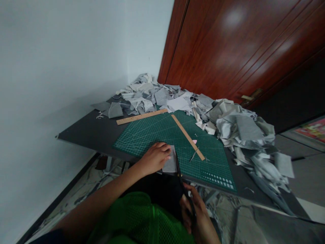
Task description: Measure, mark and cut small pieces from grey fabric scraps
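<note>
A grey piece of fabric (170, 165) lies at the front edge of the green cutting mat (149, 134). My left hand (157, 155) rests on its left part, fingers pressing it down. In my right hand (194, 208) is a pair of black scissors (179, 174), gripped by the handles below the table edge. The blades point away from me along the fabric's right side; whether they are apart I cannot make out. A wooden ruler (188, 136) lies slanted on the mat to the right, with a thin offcut strip (193, 155) by its near end.
Another wooden ruler (142, 116) lies across the mat's far left edge. Heaps of grey and white fabric scraps (152, 93) line the back of the black table (83, 134), and a bigger pile (241, 125) covers its right side. A wall and a wooden door (228, 44) stand behind.
</note>
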Tool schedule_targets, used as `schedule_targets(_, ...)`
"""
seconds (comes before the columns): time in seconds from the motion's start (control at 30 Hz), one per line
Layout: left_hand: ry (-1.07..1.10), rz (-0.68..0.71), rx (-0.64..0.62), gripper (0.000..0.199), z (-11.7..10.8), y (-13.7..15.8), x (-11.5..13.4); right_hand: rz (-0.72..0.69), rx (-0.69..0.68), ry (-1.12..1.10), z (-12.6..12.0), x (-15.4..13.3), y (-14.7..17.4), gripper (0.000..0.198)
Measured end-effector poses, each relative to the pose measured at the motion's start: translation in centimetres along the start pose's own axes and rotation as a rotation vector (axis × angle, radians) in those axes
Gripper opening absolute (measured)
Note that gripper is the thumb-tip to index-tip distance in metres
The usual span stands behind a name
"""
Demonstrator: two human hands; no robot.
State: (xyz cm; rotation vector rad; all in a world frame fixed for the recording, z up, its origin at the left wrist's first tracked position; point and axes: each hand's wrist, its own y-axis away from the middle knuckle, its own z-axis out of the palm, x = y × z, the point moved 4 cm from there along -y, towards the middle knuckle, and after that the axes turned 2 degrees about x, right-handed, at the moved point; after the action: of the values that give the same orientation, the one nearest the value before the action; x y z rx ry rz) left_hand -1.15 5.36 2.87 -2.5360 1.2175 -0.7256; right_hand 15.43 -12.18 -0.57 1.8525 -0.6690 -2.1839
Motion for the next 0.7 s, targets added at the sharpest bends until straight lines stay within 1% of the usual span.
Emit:
schedule_targets(0.1, 0.001, 0.002, 0.0, 0.018, 0.1, 0.05, -0.02, 0.001, 0.005, 0.018, -0.01, -0.19, 0.13, 0.083)
schedule_targets(0.3, 0.003, 0.002, 0.0, 0.018, 0.06, -0.06, -0.01, -0.039, -0.014, 0.091, -0.09, 0.15, 0.22, 0.072)
schedule_targets(0.47, 0.017, 0.0, -0.008, 0.018, -0.11, -0.14, 0.08, -0.067, -0.009, 0.11, -0.07, 0.5, 0.21, 0.074)
schedule_targets(0.6, 0.016, -0.005, -0.01, 0.018, -0.21, -0.11, 0.11, -0.098, 0.038, 0.113, 0.26, 0.14, 0.49, 0.071)
schedule_targets(0.7, 0.021, -0.005, -0.007, 0.017, -0.21, -0.08, 0.1, -0.093, 0.066, 0.098, 0.49, -0.14, 0.8, 0.069)
